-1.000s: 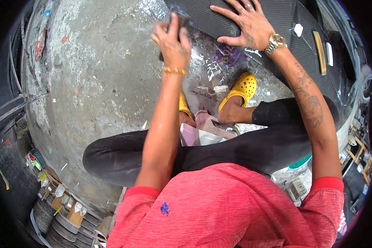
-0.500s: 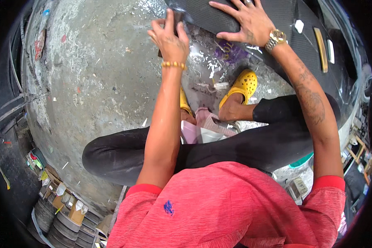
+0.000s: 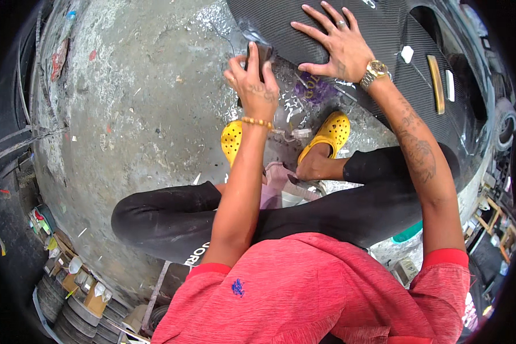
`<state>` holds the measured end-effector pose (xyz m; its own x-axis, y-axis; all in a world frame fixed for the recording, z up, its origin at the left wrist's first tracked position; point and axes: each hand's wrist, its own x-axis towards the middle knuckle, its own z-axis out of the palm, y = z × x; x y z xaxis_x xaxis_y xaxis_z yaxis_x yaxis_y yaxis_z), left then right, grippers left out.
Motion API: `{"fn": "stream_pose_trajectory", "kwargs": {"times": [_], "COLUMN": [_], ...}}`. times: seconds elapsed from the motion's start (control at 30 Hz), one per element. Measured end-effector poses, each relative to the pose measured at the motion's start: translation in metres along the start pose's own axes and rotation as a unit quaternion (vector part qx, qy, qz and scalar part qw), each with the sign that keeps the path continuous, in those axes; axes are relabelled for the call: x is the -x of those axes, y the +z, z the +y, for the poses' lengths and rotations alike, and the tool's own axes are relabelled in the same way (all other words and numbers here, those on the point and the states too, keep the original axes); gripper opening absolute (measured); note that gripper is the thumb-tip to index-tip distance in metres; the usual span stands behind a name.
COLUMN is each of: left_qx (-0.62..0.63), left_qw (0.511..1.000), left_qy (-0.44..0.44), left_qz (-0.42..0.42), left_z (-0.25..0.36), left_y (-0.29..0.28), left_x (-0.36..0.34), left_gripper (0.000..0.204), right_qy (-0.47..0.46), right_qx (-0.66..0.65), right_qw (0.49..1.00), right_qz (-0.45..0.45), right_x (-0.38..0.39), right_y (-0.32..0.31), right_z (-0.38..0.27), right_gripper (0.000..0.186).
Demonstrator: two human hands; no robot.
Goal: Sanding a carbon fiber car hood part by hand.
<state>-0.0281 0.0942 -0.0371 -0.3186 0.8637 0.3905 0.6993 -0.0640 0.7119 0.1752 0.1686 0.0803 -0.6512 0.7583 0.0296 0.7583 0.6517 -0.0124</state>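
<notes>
A large dark panel with a woven carbon-fibre pattern fills the upper right. My right hand lies flat on it, fingers spread, near the edge facing me. Beside the panel's left edge, my left hand grips a dark rectangular block. Most of the block is hidden under the fingers, and I cannot tell if it touches the edge. Clear, glossy wet-looking film or water shows just beyond the block.
On the panel lie a small white piece, a yellow-brown strip and a white strip. Wet concrete floor with scraps spreads left. My yellow clogs stand below the panel. Stacked dark tyre-like items sit lower left.
My left hand has moved right and toward me with the block. The right hand stays spread on the panel, which shows more in view. The view has shifted slightly.
</notes>
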Motion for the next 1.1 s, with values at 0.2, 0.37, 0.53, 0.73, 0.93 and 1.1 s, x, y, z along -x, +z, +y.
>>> {"fn": "stream_pose_trajectory", "kwargs": {"times": [0.2, 0.37, 0.53, 0.73, 0.93, 1.1], "left_qx": [0.011, 0.006, -0.003, 0.000, 0.015, 0.084], "left_qw": [0.997, 1.000, 1.000, 0.998, 1.000, 0.991], "left_qy": [-0.039, 0.000, 0.017, -0.021, -0.006, -0.067], "left_qz": [0.062, -0.003, 0.004, 0.062, 0.015, 0.082], "left_z": [-0.034, -0.020, 0.012, -0.007, 0.003, -0.037], "left_y": [0.000, -0.001, 0.005, 0.011, 0.007, 0.006], "left_x": [-0.031, -0.010, 0.020, -0.030, 0.006, -0.050], "left_gripper": [0.053, 0.056, 0.055, 0.059, 0.055, 0.051], "right_qy": [-0.005, -0.005, -0.016, -0.003, -0.003, -0.012], "right_qx": [0.007, -0.001, 0.072, 0.003, 0.002, 0.001], "right_qw": [1.000, 1.000, 0.995, 1.000, 1.000, 1.000], "right_qz": [0.003, 0.003, 0.062, 0.005, 0.002, 0.005], "right_x": [-0.002, -0.004, 0.008, -0.006, -0.002, -0.011], "right_y": [0.003, 0.001, 0.027, -0.003, 0.000, 0.000], "right_z": [-0.003, -0.006, 0.006, -0.003, -0.001, -0.009], "right_gripper": [0.089, 0.089, 0.086, 0.089, 0.089, 0.089]}}
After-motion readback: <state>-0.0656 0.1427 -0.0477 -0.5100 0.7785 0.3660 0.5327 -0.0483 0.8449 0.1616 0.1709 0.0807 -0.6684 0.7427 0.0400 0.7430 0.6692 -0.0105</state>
